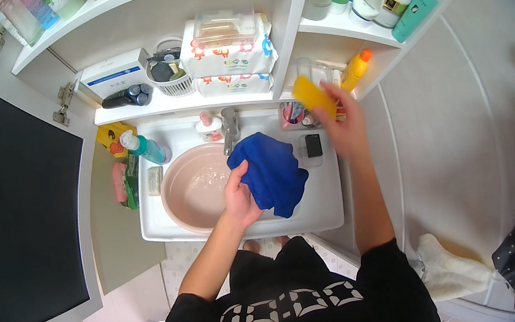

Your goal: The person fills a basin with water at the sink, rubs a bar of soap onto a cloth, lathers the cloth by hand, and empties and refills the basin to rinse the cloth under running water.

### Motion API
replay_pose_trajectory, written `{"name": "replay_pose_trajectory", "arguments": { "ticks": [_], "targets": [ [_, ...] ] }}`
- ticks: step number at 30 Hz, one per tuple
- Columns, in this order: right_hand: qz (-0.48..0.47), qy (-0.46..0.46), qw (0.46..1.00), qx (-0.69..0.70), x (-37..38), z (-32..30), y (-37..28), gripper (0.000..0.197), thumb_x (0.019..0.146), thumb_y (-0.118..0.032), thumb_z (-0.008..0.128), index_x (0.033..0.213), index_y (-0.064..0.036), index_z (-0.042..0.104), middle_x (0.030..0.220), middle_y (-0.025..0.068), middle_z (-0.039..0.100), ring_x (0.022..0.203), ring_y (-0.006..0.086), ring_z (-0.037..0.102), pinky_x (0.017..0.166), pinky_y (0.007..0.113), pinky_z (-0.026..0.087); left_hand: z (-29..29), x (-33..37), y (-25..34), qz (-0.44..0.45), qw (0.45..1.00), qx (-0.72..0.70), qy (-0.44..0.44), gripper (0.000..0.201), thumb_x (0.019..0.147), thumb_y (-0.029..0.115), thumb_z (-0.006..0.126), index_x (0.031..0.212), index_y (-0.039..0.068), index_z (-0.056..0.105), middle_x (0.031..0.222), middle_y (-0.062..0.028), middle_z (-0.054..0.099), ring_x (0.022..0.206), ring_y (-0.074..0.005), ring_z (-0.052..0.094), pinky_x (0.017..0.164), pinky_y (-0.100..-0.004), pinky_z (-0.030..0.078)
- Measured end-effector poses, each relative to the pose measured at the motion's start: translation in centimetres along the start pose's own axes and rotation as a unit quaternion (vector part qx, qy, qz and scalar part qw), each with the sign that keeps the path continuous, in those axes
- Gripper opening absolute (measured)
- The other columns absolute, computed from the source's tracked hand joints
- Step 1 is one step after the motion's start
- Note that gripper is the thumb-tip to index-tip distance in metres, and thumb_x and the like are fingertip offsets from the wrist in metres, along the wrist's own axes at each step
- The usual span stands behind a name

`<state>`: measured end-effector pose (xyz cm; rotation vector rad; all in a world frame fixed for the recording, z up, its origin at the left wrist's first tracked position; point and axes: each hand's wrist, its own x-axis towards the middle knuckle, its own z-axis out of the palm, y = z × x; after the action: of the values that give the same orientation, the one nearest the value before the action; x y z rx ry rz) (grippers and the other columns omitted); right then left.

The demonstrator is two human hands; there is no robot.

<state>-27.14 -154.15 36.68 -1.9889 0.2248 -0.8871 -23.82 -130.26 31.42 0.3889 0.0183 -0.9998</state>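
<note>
My left hand (241, 197) is closed on a crumpled blue cloth (272, 173), held up over the right side of the pink basin (174, 202). Clear water shows in the basin's bottom. My right hand (346, 123), raised at the right by the lower shelf, grips a yellow rectangular block (313, 96). The block is slightly blurred, so I cannot tell whether it is soap or a sponge. It is apart from the cloth. Behind the cloth stands the metal faucet (230, 125).
On the white washstand (260, 229) are a teal pump bottle (149, 148), a small white bottle (209, 128) and a soap dish with a black bar (313, 145). Shelves above hold wipes packs (226, 56), a shaver (127, 97) and bottles. A mirrored cabinet door (19, 194) stands swung out at left.
</note>
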Motion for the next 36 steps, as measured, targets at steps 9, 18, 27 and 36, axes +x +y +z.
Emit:
{"name": "replay_pose_trajectory", "arguments": {
  "ticks": [9, 18, 27, 36],
  "targets": [
    [-0.133, -0.065, 0.963, -0.226, -8.7, 4.8, -2.6, 0.044, 0.079, -0.025, 0.074, 0.122, -0.0183, 0.064, 0.106, 0.0067, 0.060, 0.101, 0.0247, 0.053, 0.091, 0.042, 0.034, -0.2, 0.9, -1.1, 0.021, 0.998, -0.043, -0.036, 0.065, 0.101, 0.054, 0.029, 0.141, 0.005, 0.041, 0.138, -0.0144, 0.051, 0.126, -0.0279, 0.051, 0.108, -0.0429, 0.038],
    [-0.115, -0.113, 0.978, -0.135, -11.7, 6.0, -4.8, 0.043, 0.074, -0.021, 0.077, 0.116, -0.0153, 0.068, 0.108, 0.0026, 0.060, 0.101, 0.0215, 0.054, 0.094, 0.039, 0.030, -1.3, 0.9, -0.5, 0.028, 0.998, -0.040, 0.032, 0.060, 0.101, 0.050, 0.028, 0.136, 0.006, 0.048, 0.133, -0.0146, 0.056, 0.121, -0.0312, 0.054, 0.107, -0.0454, 0.039],
    [-0.068, -0.038, 0.984, -0.162, -13.6, 5.2, -0.6, 0.045, 0.076, -0.024, 0.077, 0.118, -0.0161, 0.066, 0.110, 0.0057, 0.061, 0.103, 0.0252, 0.053, 0.094, 0.040, 0.032, -0.1, 0.2, 0.0, 0.096, 0.992, -0.082, 0.011, 0.055, 0.099, 0.045, 0.035, 0.134, 0.005, 0.049, 0.134, -0.0135, 0.055, 0.123, -0.0300, 0.052, 0.106, -0.0436, 0.039],
    [-0.098, -0.019, 0.979, -0.175, -11.9, 5.5, -0.9, 0.041, 0.072, -0.016, 0.077, 0.112, -0.0141, 0.069, 0.112, 0.0046, 0.061, 0.103, 0.0217, 0.053, 0.094, 0.039, 0.031, -1.2, -0.1, -1.0, 0.076, 0.990, -0.112, 0.035, 0.055, 0.098, 0.045, 0.037, 0.133, 0.006, 0.050, 0.132, -0.0131, 0.056, 0.120, -0.0302, 0.054, 0.105, -0.0449, 0.039]
  ]
}}
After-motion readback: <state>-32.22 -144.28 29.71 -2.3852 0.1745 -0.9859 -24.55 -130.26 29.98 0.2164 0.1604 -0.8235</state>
